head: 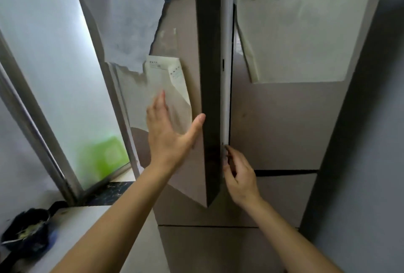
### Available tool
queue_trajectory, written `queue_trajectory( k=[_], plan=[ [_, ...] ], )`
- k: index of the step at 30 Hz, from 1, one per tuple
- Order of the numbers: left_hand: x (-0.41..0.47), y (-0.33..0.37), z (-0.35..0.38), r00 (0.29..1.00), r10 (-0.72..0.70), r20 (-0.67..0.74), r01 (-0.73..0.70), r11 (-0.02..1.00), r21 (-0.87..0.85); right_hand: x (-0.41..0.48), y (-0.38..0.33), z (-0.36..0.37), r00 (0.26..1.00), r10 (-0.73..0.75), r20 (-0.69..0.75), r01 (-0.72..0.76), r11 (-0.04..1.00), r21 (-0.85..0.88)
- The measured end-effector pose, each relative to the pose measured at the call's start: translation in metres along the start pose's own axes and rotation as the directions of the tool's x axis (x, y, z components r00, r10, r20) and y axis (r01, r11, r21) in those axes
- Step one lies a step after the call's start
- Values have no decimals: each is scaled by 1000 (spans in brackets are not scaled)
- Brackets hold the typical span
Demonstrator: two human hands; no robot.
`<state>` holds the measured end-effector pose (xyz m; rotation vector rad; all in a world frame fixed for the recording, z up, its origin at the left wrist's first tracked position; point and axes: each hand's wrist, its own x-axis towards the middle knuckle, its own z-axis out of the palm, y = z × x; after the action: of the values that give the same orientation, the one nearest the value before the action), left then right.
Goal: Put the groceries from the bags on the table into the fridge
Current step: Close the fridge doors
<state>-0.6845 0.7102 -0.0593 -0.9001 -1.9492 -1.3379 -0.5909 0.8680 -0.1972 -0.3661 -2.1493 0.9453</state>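
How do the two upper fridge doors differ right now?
The left door stands ajar with its dark edge showing, while the right door sits shut. The left door carries a small folded paper, and the right door a large sheet. Both are beige.

Beige fridge (207, 248): left door (183, 21) ajar, right door (284, 119) closed.
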Motion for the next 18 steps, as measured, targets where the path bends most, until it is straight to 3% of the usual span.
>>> queue_trajectory(
  k=[7,9,13,15,18],
  plan=[
    [19,-39,49,962,198,188,-252,910,329,-2,5,-5,989,-98,111,122,962,-244],
    [22,-46,54,954,229,192,-291,858,423,3,8,-5,986,-153,62,165,931,-326],
    [19,-52,60,949,272,161,-316,833,455,23,12,-3,931,-364,-27,300,806,-510],
    [21,-55,62,940,303,156,-340,817,466,38,12,-10,940,-337,-61,240,775,-585],
    [24,-64,67,923,362,130,-378,794,477,57,13,-23,988,-142,-60,74,776,-627]
  ],
)
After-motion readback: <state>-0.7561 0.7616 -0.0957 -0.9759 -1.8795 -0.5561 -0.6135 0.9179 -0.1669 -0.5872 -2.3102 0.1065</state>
